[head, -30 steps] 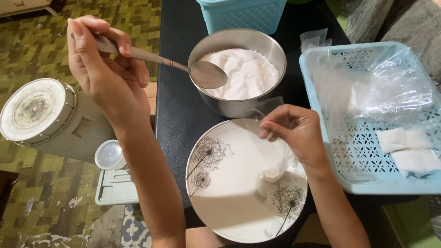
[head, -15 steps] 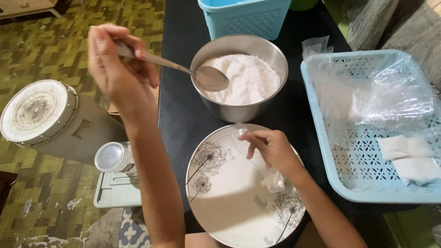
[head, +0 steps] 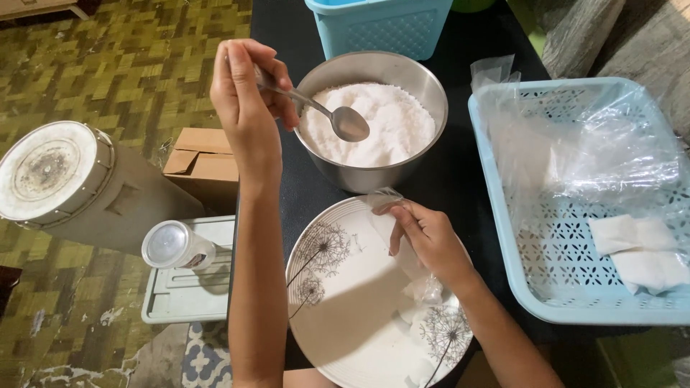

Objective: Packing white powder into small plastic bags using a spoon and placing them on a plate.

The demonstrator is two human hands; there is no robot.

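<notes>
The spoon [head: 316, 109] hangs over the near-left part of the steel bowl [head: 424, 86], its hollow facing up above the white powder [head: 388, 122] that fills the bowl. The left hand [head: 248, 100] has its grip pressed together on the top end of the spoon's handle, fingers curled round it, wrist raised above the dark bench [head: 287, 29].

Below and to the right of that grip, the right hand [head: 431, 241] pinches the mouth of a small clear plastic bag [head: 402, 244] between thumb and fingers; the bag droops from the grip onto the white plate [head: 345, 302] with dandelion prints, which sits just in front of the bowl. A little white powder shows in the bag's lower end, beneath the wrist.

Right of the right hand's grip stands a pale blue basket [head: 503, 237] holding loose clear plastic [head: 596, 151] and some filled white packets [head: 640, 251]. Beyond the bowl is a deeper blue basket [head: 381, 29]. Left of the left hand's grip, on the floor, lie a cardboard box [head: 201, 162], a round grey container [head: 65, 187], and a small lidded jar [head: 172, 246] on a pale tray [head: 187, 294].
</notes>
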